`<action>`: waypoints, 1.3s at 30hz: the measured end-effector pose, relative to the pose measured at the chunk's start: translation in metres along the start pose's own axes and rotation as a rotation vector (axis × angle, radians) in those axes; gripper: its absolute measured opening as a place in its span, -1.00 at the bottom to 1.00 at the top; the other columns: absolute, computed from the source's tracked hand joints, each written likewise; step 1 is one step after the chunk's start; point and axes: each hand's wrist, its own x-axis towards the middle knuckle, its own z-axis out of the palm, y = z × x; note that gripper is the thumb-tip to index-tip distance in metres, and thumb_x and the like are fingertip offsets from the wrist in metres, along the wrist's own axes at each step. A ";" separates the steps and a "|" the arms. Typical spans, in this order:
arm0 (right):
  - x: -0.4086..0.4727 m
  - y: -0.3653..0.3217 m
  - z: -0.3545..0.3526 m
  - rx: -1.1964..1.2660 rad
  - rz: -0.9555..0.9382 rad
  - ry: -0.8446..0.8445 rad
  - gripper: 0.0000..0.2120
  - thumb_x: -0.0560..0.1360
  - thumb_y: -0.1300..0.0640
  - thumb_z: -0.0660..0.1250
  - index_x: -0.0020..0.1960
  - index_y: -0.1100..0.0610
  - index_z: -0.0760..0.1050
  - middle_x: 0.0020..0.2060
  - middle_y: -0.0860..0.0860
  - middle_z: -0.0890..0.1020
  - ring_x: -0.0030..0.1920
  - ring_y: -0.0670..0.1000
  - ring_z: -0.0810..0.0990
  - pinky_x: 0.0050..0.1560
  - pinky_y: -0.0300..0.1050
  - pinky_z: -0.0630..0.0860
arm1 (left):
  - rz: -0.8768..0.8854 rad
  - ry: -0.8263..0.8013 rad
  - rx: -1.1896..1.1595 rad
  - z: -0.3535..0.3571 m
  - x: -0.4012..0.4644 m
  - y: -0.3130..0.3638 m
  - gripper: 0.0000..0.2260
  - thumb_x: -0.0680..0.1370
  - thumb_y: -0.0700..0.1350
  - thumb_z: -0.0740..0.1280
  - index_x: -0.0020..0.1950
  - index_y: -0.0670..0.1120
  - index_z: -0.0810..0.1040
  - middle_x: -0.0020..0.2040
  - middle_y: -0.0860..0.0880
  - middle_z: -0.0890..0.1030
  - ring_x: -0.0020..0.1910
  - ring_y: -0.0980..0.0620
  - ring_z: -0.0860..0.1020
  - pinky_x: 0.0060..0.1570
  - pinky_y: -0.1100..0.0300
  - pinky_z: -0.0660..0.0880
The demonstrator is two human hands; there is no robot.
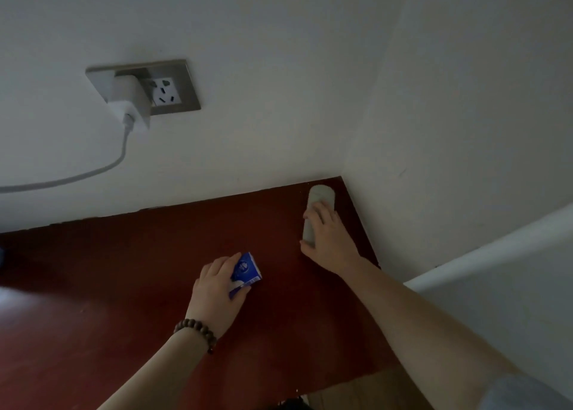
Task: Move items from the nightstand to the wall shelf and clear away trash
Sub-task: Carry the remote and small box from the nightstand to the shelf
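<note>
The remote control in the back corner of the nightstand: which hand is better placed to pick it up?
The right hand. It already lies over the remote control, fingers around its lower part. The left hand is busy with the blue tissue pack, nearer the middle of the nightstand.

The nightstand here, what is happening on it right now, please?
A person reaches both hands onto the dark red nightstand. The left hand is closed around a small blue tissue pack. The right hand lies over a pale grey remote control in the corner by the wall. Both items rest on the surface. A charger is plugged in above.
</note>
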 end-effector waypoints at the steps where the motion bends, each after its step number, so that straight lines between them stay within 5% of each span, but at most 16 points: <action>1: -0.003 0.001 0.002 -0.013 -0.005 -0.021 -0.42 0.46 -0.01 0.27 0.41 0.12 0.22 0.47 0.15 0.14 0.51 0.15 -0.05 0.43 0.26 0.10 | 0.001 0.003 -0.003 0.000 0.000 -0.001 -0.42 0.49 0.00 0.37 0.46 0.01 0.25 0.36 0.03 0.37 0.33 0.04 0.29 0.31 0.01 0.33; 5: -0.008 -0.004 0.017 -0.233 0.032 -0.040 -0.40 0.59 -0.01 0.06 0.54 0.08 -0.10 0.53 0.16 -0.17 0.51 0.15 -0.24 0.48 0.17 -0.18 | -0.003 0.012 -0.009 0.000 0.000 -0.003 -0.43 0.49 0.00 0.38 0.45 0.01 0.26 0.35 0.03 0.38 0.31 0.05 0.30 0.30 0.03 0.34; 10: -0.008 0.016 0.010 -0.321 0.101 -0.010 -0.35 0.56 0.10 0.09 0.54 0.16 -0.15 0.52 0.20 -0.15 0.50 0.22 -0.22 0.45 0.11 -0.31 | -0.029 0.012 0.001 -0.003 0.001 -0.002 -0.42 0.49 0.00 0.38 0.46 0.01 0.25 0.36 0.02 0.38 0.32 0.03 0.30 0.30 0.01 0.35; 24: 0.014 0.035 -0.019 -0.274 0.185 -0.092 -0.36 0.60 0.00 0.03 0.53 0.17 -0.21 0.53 0.17 -0.11 0.52 0.15 -0.16 0.49 0.06 -0.19 | -0.025 0.002 0.007 -0.003 0.003 -0.001 -0.38 0.48 0.02 0.39 0.48 0.00 0.21 0.37 0.02 0.37 0.33 0.04 0.30 0.31 0.02 0.34; 27: -0.006 0.013 -0.023 -0.158 0.200 0.052 -0.35 0.60 -0.11 0.02 0.54 0.17 -0.15 0.53 0.19 -0.04 0.52 0.15 -0.09 0.50 0.09 -0.09 | -0.022 0.033 -0.025 -0.001 0.006 0.004 -0.37 0.46 0.03 0.41 0.45 0.01 0.23 0.35 0.04 0.38 0.33 0.05 0.30 0.31 0.02 0.33; 32: -0.079 -0.029 0.023 -0.074 0.210 -0.030 -0.35 0.58 -0.21 -0.09 0.53 0.05 -0.24 0.53 0.07 -0.16 0.51 0.05 -0.27 0.48 0.04 -0.23 | 0.116 -0.020 0.108 0.008 0.037 0.022 -0.46 0.48 0.09 0.35 0.41 0.04 0.27 0.35 0.04 0.39 0.34 0.04 0.29 0.33 0.01 0.28; 39: -0.094 -0.028 0.045 -0.209 0.297 -0.074 -0.33 0.54 -0.30 -0.33 0.53 0.05 -0.20 0.52 0.06 -0.13 0.51 0.05 -0.23 0.47 0.03 -0.26 | 0.164 -0.048 0.306 0.027 0.106 0.059 -0.41 0.56 0.02 0.23 0.53 0.00 0.06 0.53 -0.02 0.09 0.48 -0.07 0.03 0.41 -0.06 0.07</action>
